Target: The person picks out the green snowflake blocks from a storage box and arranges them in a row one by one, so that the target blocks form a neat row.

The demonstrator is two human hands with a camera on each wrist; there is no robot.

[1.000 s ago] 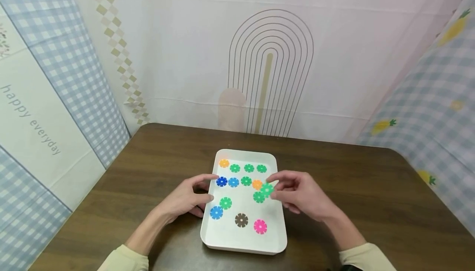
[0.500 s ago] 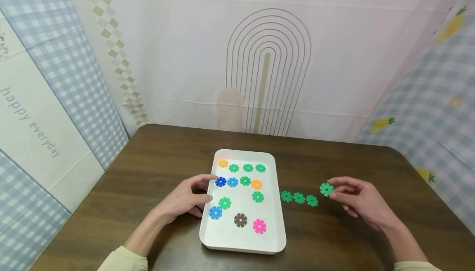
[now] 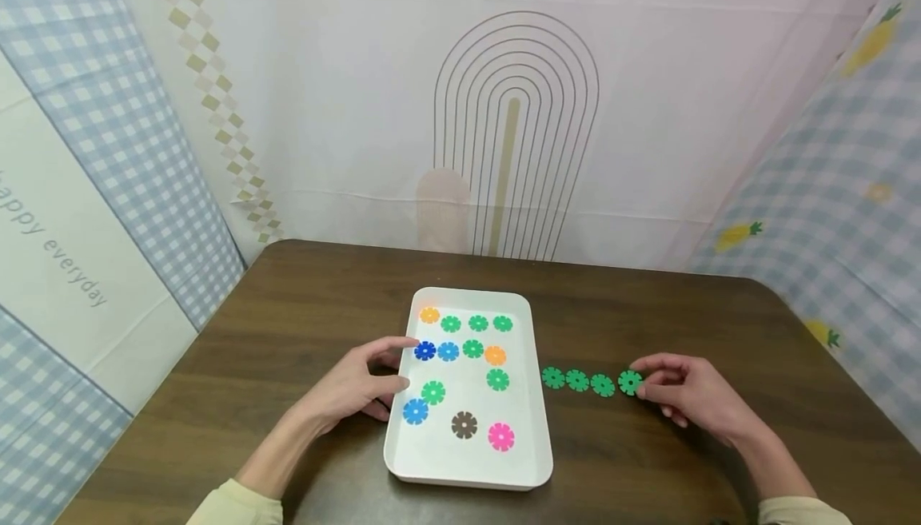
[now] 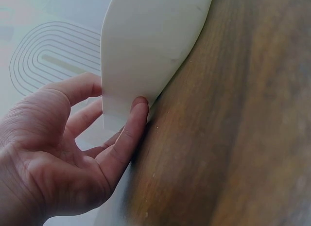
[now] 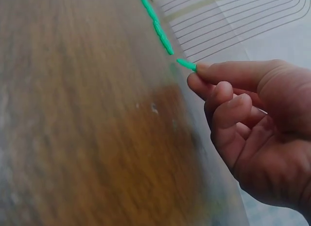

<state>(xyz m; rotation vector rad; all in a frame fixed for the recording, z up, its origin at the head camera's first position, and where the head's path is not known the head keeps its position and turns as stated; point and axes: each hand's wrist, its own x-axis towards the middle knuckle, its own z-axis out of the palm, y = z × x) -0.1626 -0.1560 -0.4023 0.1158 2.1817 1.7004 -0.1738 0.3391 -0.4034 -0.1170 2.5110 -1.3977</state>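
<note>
My right hand (image 3: 694, 389) pinches a green notched plastic disc (image 3: 629, 383) between thumb and fingertips, at the right end of a row of green discs (image 3: 577, 381) on the table. In the right wrist view the pinched disc (image 5: 186, 64) is seen edge-on, slightly tilted, with a small gap to the row. My left hand (image 3: 360, 379) holds the left side of a white tray (image 3: 496, 473), thumb and index finger at its rim. In the left wrist view other fingers lie against the tray's outer wall (image 4: 146, 51). Orange, green, blue, brown and pink discs lie flat in the tray.
The brown wooden table (image 3: 331, 285) extends around the tray. Patterned cloths hang behind (image 3: 345, 93) it and at both sides. The row of discs starts close to the tray's right wall.
My right hand has carried the green disc from over the tray rightward, then lowered it beside the row's right end. My left hand has stayed at the tray.
</note>
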